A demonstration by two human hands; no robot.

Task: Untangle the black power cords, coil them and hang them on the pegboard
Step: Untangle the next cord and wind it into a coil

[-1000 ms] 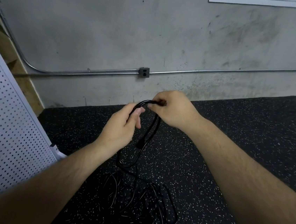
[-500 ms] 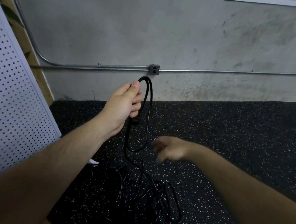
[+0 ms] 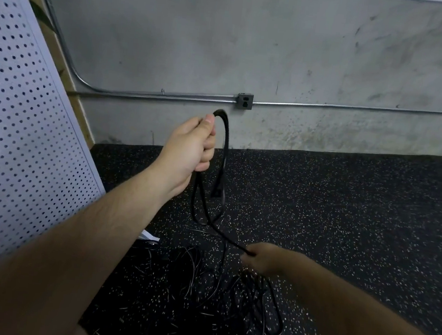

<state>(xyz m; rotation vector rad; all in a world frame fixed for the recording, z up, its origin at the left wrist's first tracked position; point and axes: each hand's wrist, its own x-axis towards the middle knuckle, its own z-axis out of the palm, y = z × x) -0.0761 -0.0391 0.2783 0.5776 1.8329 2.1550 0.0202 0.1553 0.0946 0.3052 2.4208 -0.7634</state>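
My left hand (image 3: 192, 148) is raised in front of the wall and grips a folded loop of a black power cord (image 3: 225, 151). The cord's plug (image 3: 217, 193) dangles just below the loop. From the loop one strand runs down and to the right into my right hand (image 3: 262, 259), which pinches it low over the floor. A tangled heap of black cords (image 3: 228, 293) lies on the speckled floor beneath both hands. The white pegboard (image 3: 21, 132) leans at the left edge of the view.
A grey concrete wall with a metal conduit and an outlet box (image 3: 245, 101) runs behind the hands. A wooden frame (image 3: 69, 69) stands behind the pegboard. A small white object (image 3: 149, 237) lies at the pegboard's foot. Black speckled rubber floor (image 3: 358, 222) stretches to the right.
My right hand left the loop's top, dropped toward the floor and took hold of a lower strand. My left hand lifted the loop higher.
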